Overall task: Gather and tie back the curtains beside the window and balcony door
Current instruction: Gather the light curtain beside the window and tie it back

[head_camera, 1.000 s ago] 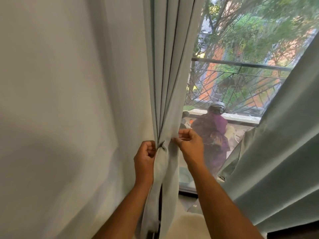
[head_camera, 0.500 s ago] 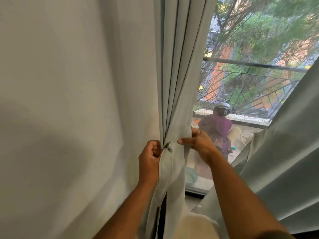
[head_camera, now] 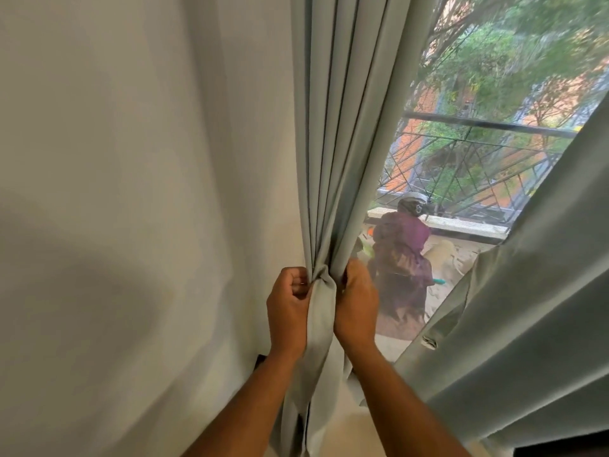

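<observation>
Two hands are up at the pale grey-green curtain (head_camera: 346, 133) right now, one on each side of the gathered bunch. It hangs in deep folds just to the right of the white wall (head_camera: 131, 192), and it is pinched in tight at hand height, fanning out wider above. On the wall side, the left hand (head_camera: 288, 303) is curled into a fist with the fabric caught between fingers and palm, knuckles facing us. On the window side, the right hand (head_camera: 357, 308) has its fingers wrapped round the far edge of the bunch, back of the hand toward the camera, fingertips hidden behind the cloth. Both hands are clamped on the same gathered waist of fabric, very close together with only the bunch between them. Below the grip the fabric drops loose between the two forearms. Over on the right, a second curtain (head_camera: 527, 291) of the same colour sweeps diagonally across the lower corner, well apart from the hands. Between the two lies the glass (head_camera: 461, 159), showing a balcony railing (head_camera: 487, 127), green trees, and a person in purple (head_camera: 403, 258) out on the balcony floor, somewhat blurred.
</observation>
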